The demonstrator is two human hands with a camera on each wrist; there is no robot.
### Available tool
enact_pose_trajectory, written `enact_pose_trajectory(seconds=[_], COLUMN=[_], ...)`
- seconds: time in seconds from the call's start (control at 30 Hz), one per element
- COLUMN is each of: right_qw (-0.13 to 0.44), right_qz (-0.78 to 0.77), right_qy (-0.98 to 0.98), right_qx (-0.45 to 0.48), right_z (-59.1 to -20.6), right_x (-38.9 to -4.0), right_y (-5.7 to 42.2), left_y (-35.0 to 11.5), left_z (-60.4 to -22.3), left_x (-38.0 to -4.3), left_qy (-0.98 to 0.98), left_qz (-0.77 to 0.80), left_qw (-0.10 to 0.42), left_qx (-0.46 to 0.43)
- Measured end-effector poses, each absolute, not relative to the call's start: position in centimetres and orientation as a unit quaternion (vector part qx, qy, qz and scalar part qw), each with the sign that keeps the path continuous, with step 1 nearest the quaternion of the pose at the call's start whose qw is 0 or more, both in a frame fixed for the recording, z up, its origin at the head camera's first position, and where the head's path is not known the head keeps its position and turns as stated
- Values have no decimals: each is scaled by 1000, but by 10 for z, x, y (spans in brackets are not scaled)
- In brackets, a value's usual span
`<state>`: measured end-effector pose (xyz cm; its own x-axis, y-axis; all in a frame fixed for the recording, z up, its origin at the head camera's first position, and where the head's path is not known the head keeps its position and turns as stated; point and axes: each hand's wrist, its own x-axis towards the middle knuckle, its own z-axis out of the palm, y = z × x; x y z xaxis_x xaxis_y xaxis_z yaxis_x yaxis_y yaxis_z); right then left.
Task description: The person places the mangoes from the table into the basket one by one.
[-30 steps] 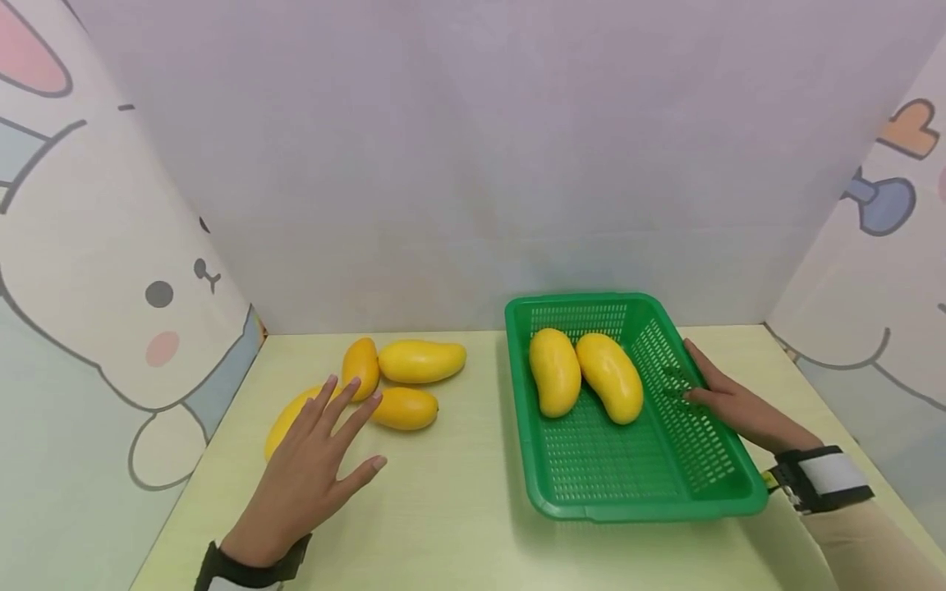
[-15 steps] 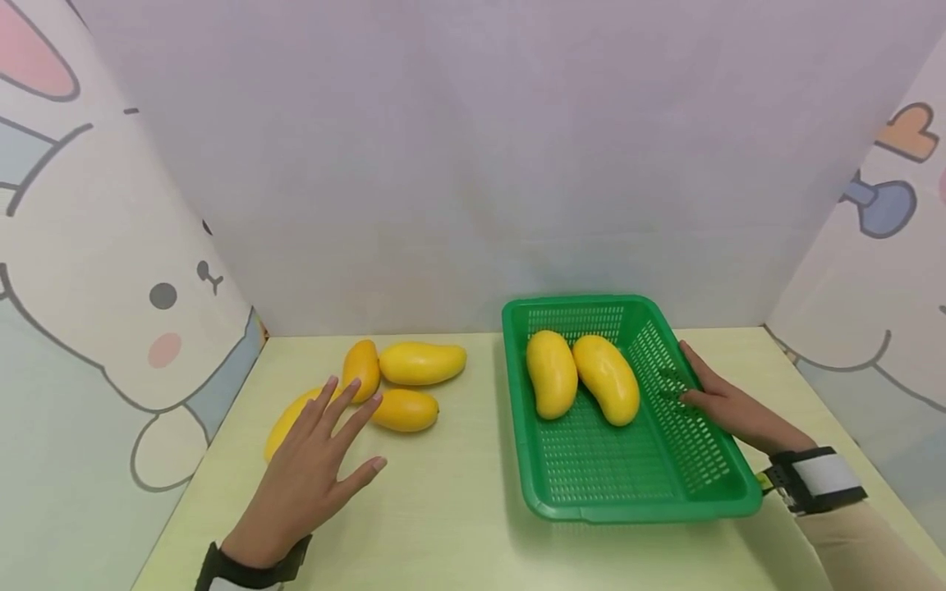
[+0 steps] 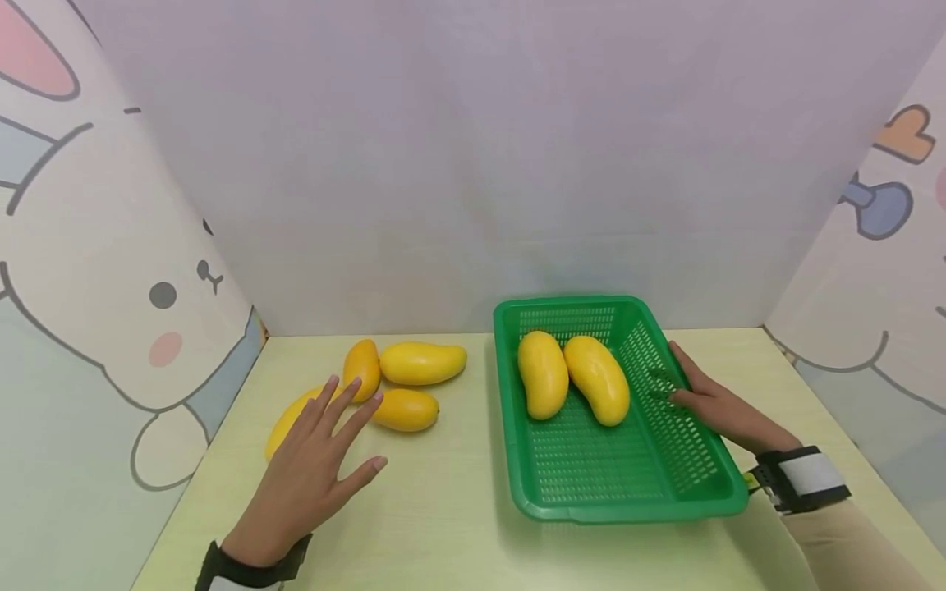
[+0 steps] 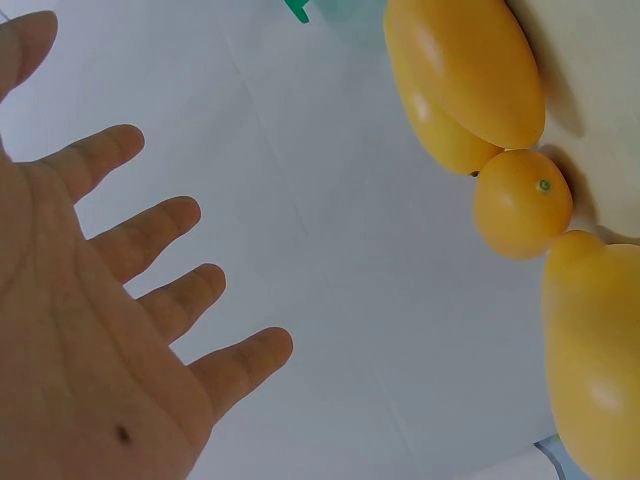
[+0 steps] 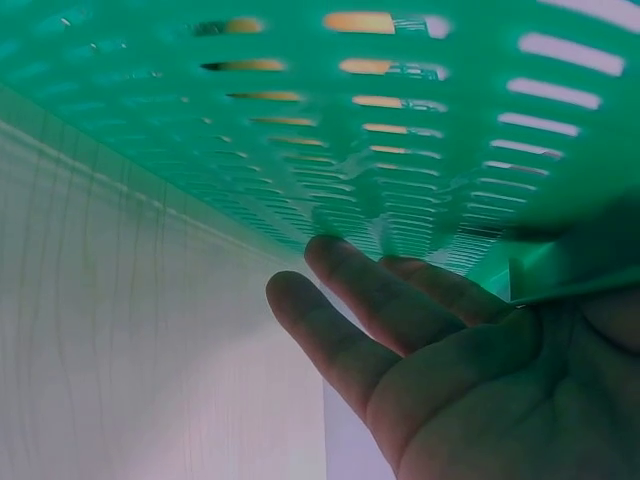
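Observation:
My right hand [image 3: 727, 410] holds the right rim of a green plastic basket [image 3: 628, 513], thumb over the inner side and fingers outside. From below in the right wrist view, those fingers [image 5: 350, 290] lie against the slotted basket wall [image 5: 440, 110]. Two yellow mangoes lie side by side in the basket, a left mango [image 3: 543, 375] and a right mango [image 3: 597, 380]. My left hand [image 3: 299, 476] hovers with fingers spread, holding nothing. Beyond it lie several more mangoes: a long mango [image 3: 423, 363], a shorter mango [image 3: 405, 410], an upright-pointing mango [image 3: 360, 369] and a partly hidden mango [image 3: 284, 423].
The pale table [image 3: 429, 509] meets a whitish back wall [image 3: 384, 271] just behind the mangoes and basket. Side panels with cartoon drawings, a left panel [image 3: 96, 328] and a right panel [image 3: 850, 271], close in the work area.
The basket, with its two mangoes, has shifted slightly left along with my right hand. My left hand and the mangoes on the table have stayed in place.

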<state>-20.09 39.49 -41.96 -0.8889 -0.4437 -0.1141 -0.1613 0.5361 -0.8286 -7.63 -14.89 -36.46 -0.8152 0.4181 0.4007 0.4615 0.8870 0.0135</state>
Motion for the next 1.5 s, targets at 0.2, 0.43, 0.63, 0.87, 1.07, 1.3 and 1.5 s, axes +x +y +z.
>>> enact_pose_trajectory(seconds=[0.2, 0.43, 0.63, 0.87, 1.07, 1.3, 1.5], right_qw=[156, 151, 148, 142, 146, 139, 138], right_qz=[-447, -451, -448, -443, -444, -430, -431], right_qy=[864, 861, 861, 863, 861, 868, 869], right_qx=[-171, -180, -189, -196, -200, -203, -203], right_z=[-421, -422, -427, -423, -422, -423, -424], right_x=[-201, -202, -201, -201, -202, -201, -202], right_y=[394, 394, 395, 398, 395, 397, 396], left_y=[-145, -141, -136, -125, -119, -113, -113], left_z=[-364, -369, -376, -390, -399, -409, -420], left_x=[-77, -78, -85, -101, -115, -126, -139], left_qy=[-952, -954, -951, -950, -951, -951, -949], left_qz=[-51, -55, -60, -75, -69, -69, -83], left_qw=[193, 181, 178, 164, 164, 157, 155], left_qx=[-232, -233, -245, -255, -255, -258, -261])
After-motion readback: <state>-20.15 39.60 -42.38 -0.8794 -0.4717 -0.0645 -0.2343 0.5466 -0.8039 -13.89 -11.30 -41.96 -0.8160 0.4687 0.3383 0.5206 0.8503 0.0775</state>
